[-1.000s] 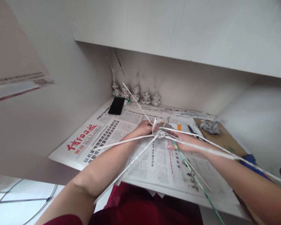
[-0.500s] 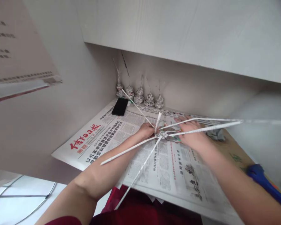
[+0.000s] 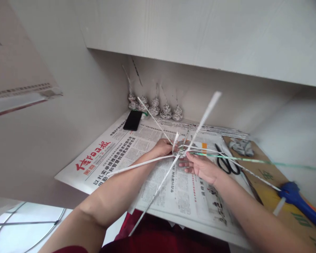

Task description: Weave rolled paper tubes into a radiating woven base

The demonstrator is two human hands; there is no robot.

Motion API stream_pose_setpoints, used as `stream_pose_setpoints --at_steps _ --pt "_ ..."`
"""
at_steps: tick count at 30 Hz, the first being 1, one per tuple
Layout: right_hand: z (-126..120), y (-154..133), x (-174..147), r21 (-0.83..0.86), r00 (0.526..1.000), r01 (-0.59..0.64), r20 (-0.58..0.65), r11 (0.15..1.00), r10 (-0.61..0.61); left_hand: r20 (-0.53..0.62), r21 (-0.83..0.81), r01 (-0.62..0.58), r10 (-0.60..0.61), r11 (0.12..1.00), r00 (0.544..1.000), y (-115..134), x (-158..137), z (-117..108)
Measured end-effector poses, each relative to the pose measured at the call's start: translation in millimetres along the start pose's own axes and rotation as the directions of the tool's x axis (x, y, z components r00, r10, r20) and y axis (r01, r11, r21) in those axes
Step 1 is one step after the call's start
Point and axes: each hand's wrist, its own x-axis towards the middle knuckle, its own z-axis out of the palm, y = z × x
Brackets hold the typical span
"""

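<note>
A small woven piece of rolled newspaper strips (image 3: pixel 179 152) sits over the newspaper sheet, with several long paper strips radiating from it. My left hand (image 3: pixel 164 147) grips its left side, the fingertips partly hidden behind the strips. At its right edge, the thumb and forefinger of my right hand (image 3: pixel 200 167) pinch at the base of a paper strip (image 3: pixel 205 114) that stands up to the right; the other fingers are loosely spread below. A greenish strip (image 3: pixel 239 160) and white ones run right, past the hand.
Several gourd-shaped woven paper pieces (image 3: pixel 155 106) stand along the back wall beside a black phone (image 3: pixel 132 120). Rolled paper sticks (image 3: pixel 213 130) lie behind. Black-handled scissors (image 3: pixel 228 165), a crumpled grey wad (image 3: pixel 241 146) and a blue glue gun (image 3: pixel 292 193) are at right. A panel (image 3: pixel 200 35) overhangs.
My right hand has come back left and nearer to the weave's edge. One strip has swung up to point upper right. The scissors and the glue gun's front now show.
</note>
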Motion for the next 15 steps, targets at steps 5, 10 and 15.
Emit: stream_pose_setpoints --at_steps 5,10,15 --pt "22.2 14.5 11.7 0.183 0.957 0.170 -0.267 0.968 -0.117 0.027 0.066 -0.087 0.085 0.994 0.996 -8.8 2.7 -0.6" --pt "25.7 14.1 20.3 0.257 0.937 0.169 -0.341 0.951 -0.074 0.019 0.228 -0.269 0.272 0.936 0.962 -15.7 4.0 -3.1" --pt "22.4 20.8 31.6 0.069 0.881 0.285 -0.411 0.956 -0.233 0.035 0.386 -0.346 0.361 0.855 0.932 -14.4 0.1 -1.5"
